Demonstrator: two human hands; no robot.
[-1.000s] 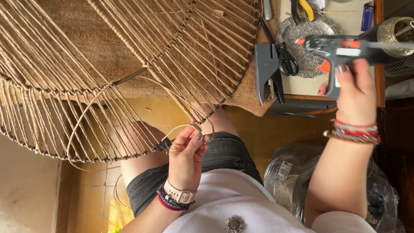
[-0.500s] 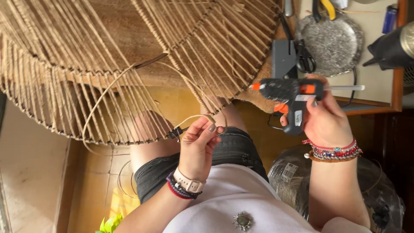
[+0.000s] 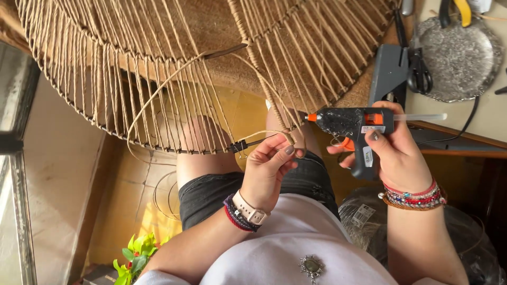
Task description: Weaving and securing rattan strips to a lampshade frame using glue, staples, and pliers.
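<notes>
A large round wire frame (image 3: 158,79) wrapped in tan jute cord fills the top of the view, its rim resting over my lap. My left hand (image 3: 269,166) pinches a loose end of jute cord (image 3: 274,134) beside the frame's dark rim. My right hand (image 3: 391,148) grips a black glue gun (image 3: 354,124) with an orange nozzle pointing left toward the cord end. A clear glue stick sticks out of its back.
A silver metal tray (image 3: 462,58) with yellow-handled pliers (image 3: 457,10) sits on the table at upper right. Black scissors (image 3: 420,74) and a dark stapler-like tool (image 3: 388,71) lie beside it. A green plant (image 3: 134,256) is on the floor at lower left.
My right hand has brought the glue gun from the table down and left, close to my left hand. The left hand keeps hold of the cord end.
</notes>
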